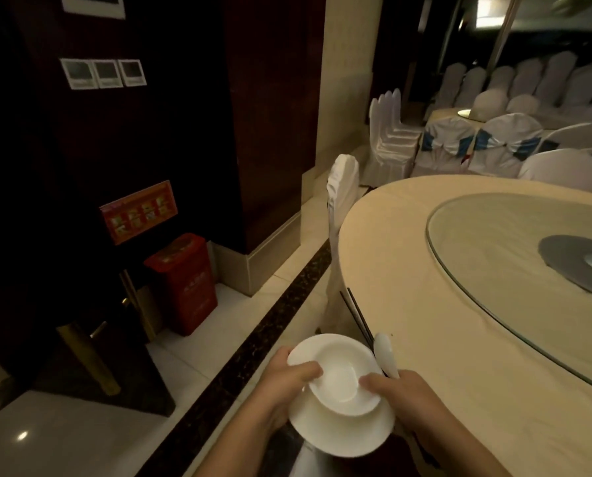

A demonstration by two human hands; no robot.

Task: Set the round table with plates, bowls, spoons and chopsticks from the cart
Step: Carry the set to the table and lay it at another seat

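A white bowl sits on a white plate, both carried low in front of me, just left of the round table's edge. My left hand grips the plate from the left, thumb on the bowl's rim. My right hand holds the right side, thumb over the bowl's rim, and also grips a white spoon and a pair of dark chopsticks that point up and away. The table wears a cream cloth and a glass turntable.
A white-covered chair stands at the table's left edge. A red bin and a brass-legged stand sit by the dark wall on the left. More covered chairs and another table stand at the back right.
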